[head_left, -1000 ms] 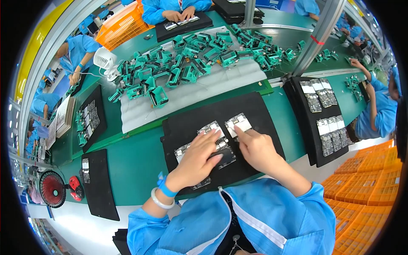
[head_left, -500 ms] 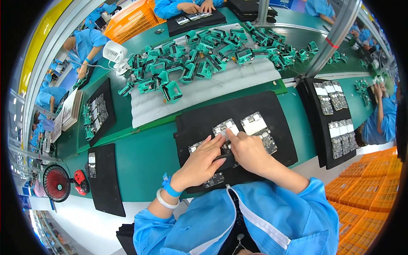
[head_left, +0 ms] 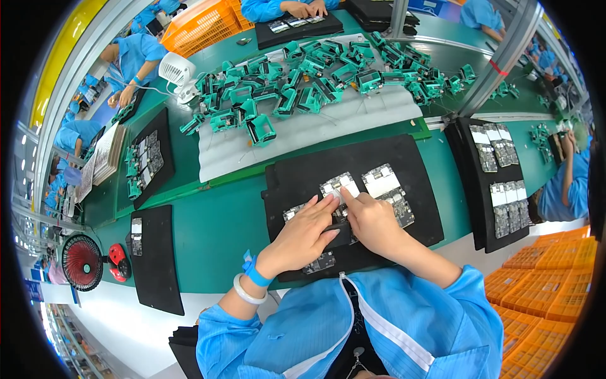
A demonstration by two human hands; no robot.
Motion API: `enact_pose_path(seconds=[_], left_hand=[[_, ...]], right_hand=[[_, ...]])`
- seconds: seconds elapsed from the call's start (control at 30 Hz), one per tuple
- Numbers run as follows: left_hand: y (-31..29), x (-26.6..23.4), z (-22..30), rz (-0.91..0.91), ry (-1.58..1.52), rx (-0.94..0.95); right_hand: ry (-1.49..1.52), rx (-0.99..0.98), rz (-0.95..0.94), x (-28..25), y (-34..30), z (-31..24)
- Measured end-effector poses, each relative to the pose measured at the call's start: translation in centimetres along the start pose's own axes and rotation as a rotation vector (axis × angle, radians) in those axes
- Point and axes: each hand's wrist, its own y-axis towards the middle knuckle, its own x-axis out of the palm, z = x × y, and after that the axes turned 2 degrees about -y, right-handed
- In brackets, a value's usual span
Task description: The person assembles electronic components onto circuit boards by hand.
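Note:
My left hand [head_left: 304, 232] lies over the black foam mat, its fingers stretched out together and their tips on a circuit board [head_left: 333, 182] with white patches. Its thumb stands apart, beside a small dark piece [head_left: 341, 235] between my hands; whether either hand holds that piece is unclear. From the right, the index finger of my right hand [head_left: 374, 222] presses on the same board near a pale patch. Its other fingers curl under, hiding whatever they hold. To the right lies another white-patched board [head_left: 380, 182]. A dark board [head_left: 319, 263] lies below my left hand.
Green plastic frames [head_left: 309, 69] with wires cover a white sheet [head_left: 221, 158] beyond the mat. Stacked mats with boards [head_left: 505, 208] stand right; another mat [head_left: 156, 259] lies left, beside a black-and-red fan [head_left: 82, 262]. A metal post [head_left: 499, 66] rises at right. Co-workers sit around.
The whole view has shifted slightly. Both hands stay on the same board, with the right index finger still pressing and only small finger movements.

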Motion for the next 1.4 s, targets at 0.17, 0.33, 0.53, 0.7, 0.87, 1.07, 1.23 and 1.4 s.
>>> enact_pose_path(seconds=[0.17, 0.33, 0.53, 0.7, 0.87, 1.07, 1.23, 1.4], left_hand=[[-1.1, -0.6, 0.3, 0.014, 0.012, 0.002], [-6.5, -2.2, 0.9, 0.128, -0.097, -0.151], [-8.0, -0.6, 0.8, 0.122, -0.196, -0.146], [-8.2, -0.6, 0.8, 0.114, -0.13, -0.102], [-8.6, -0.7, -0.9, 0.072, -0.136, -0.052], [-8.6, -0.6, -0.9, 0.086, -0.129, -0.067], [-8.2, -0.6, -0.7, 0.091, -0.117, -0.061], [-8.8, -0.6, -0.7, 0.116, -0.201, -0.113]], right_hand=[[-0.058, 0.037, -0.025, -1.2, 0.3, -1.1], [0.083, -0.061, -0.114, -2.0, 0.0, -4.2], [0.074, -0.074, -0.175, 1.2, -0.3, -5.8], [0.013, -0.042, -0.168, 2.1, -0.5, -6.7], [-0.02, -0.02, -0.162, 2.6, -0.6, -7.4], [0.102, -0.02, -0.088, 3.0, -0.9, -7.0], [0.027, 0.032, -0.108, 2.3, -1.0, -7.5], [0.103, 0.017, 0.109, -1.9, 0.3, -4.2]])
